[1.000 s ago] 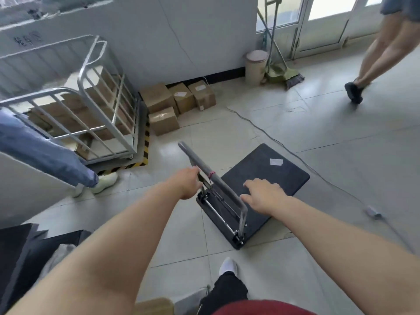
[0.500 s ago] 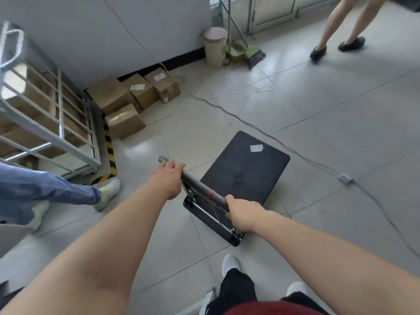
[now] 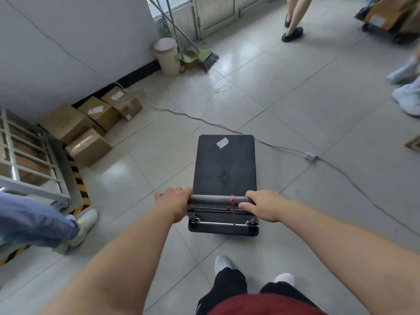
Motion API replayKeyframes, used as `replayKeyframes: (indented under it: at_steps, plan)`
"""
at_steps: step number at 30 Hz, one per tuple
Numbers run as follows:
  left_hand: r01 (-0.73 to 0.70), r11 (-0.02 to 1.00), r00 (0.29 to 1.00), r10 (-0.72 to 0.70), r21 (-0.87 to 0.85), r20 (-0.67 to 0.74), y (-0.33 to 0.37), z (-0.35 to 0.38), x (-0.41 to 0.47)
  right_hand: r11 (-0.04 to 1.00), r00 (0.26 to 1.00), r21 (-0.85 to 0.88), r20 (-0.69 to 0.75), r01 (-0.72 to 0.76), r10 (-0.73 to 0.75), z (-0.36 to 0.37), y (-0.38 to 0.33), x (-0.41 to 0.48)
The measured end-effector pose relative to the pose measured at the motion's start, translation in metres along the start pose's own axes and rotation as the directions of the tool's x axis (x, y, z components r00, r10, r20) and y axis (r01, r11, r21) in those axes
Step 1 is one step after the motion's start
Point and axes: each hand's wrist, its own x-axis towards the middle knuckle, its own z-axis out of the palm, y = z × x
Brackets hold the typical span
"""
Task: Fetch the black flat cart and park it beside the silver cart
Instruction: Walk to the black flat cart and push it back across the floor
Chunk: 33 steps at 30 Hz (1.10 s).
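Both hands closed around handle bar [image 3: 216, 199] of black flat cart [image 3: 224, 169], left hand [image 3: 175, 204] at its left end, right hand [image 3: 261, 206] at its right end, equally near. Cart's long axis points straight ahead on floor [image 3: 306, 105]; silver cart [image 3: 27, 164] sits off to the left by the wall, so next move likely needs a left swing

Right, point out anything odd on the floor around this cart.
A loose cable with a small grey box on it trails across the tiles just past the front of the black flat cart, in its way if pushed forward.
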Motion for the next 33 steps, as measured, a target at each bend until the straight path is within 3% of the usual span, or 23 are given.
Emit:
replayKeyframes:
  at_steps: [8, 21, 27, 33]
  plan:
    - [-0.082, 0.997, 0.996, 0.082, -0.017, 0.046, 0.099, 0.012, -0.009, 1.000, 0.999, -0.012, -0.050, -0.008, 0.007, -0.017, 0.089, -0.043]
    - [-0.138, 0.990, 0.988, 0.135, 0.041, 0.072, 0.182, 0.012, -0.016, 1.000, 0.960, 0.007, -0.279, -0.024, 0.025, 0.011, 0.165, -0.098]
    - [-0.167, 0.984, 0.984, 0.162, 0.066, 0.073, 0.208, 0.006, -0.005, 0.993, 0.955, 0.081, -0.280, -0.082, 0.102, 0.006, 0.183, -0.104]
    - [-0.228, 0.968, 0.971, 0.219, 0.102, 0.097, 0.223, 0.004, -0.001, 0.995, 0.964, 0.060, -0.251, -0.075, 0.088, 0.008, 0.195, -0.118]
